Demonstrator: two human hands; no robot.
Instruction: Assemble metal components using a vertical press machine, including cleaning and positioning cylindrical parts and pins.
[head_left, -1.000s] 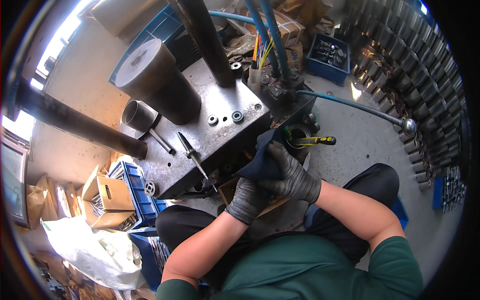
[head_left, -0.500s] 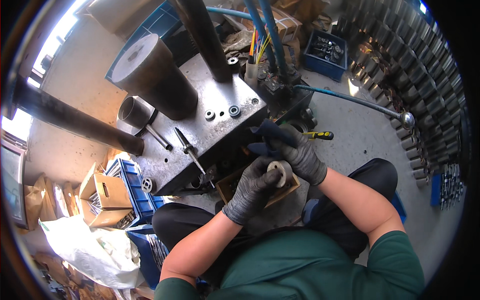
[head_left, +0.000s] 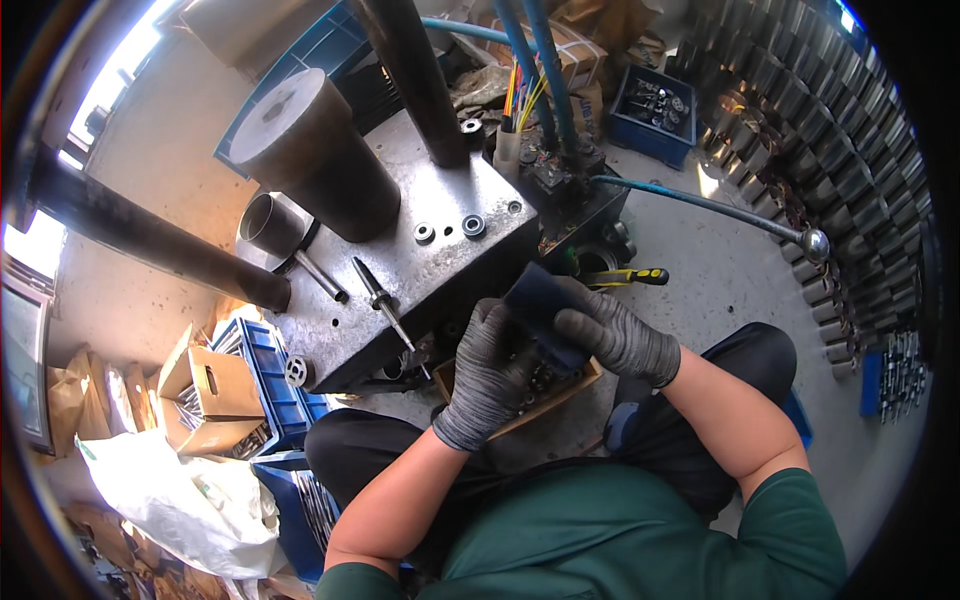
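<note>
The dark blue cloth (head_left: 541, 304) could slip into the wooden box (head_left: 575, 394) below, as only the right hand (head_left: 612, 338) clearly secures it, its grip pinching the right side, thumb on top. The left hand (head_left: 484, 372) is half curled by the left edge; whether its grip holds anything is hidden. The cloth is between both hands, right of the steel block (head_left: 445, 262).

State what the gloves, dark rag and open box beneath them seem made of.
Gloves: grey knitted fabric, by the ribbed, mottled cuffs. Rag: matte dark blue, probably cloth from its dull surface. Box: likely unpainted wood, judging by its tan rim.
</note>
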